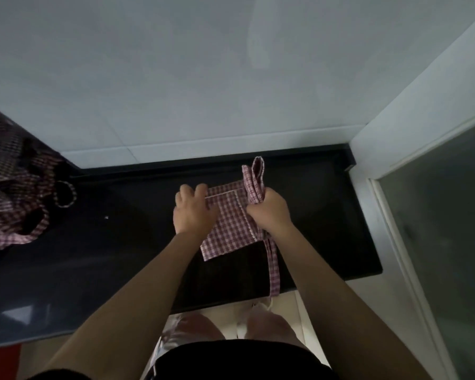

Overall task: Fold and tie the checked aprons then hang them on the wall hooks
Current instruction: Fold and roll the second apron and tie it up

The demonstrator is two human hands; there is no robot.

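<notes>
A folded red-and-white checked apron (229, 229) lies on the black countertop (121, 242), right of centre. My left hand (192, 212) presses down on the apron's left edge with the fingers spread over the fabric. My right hand (269, 211) is closed around a looped strap (257, 179) of the same apron, and the loop stands up above my fist. Another strap (273, 267) trails from under my right wrist and hangs over the counter's front edge. No wall hooks are in view.
A heap of more checked aprons (14, 204) lies at the counter's left end. A pale tiled wall (203, 78) rises behind the counter. A white frame with a dark glass panel (436, 229) stands on the right.
</notes>
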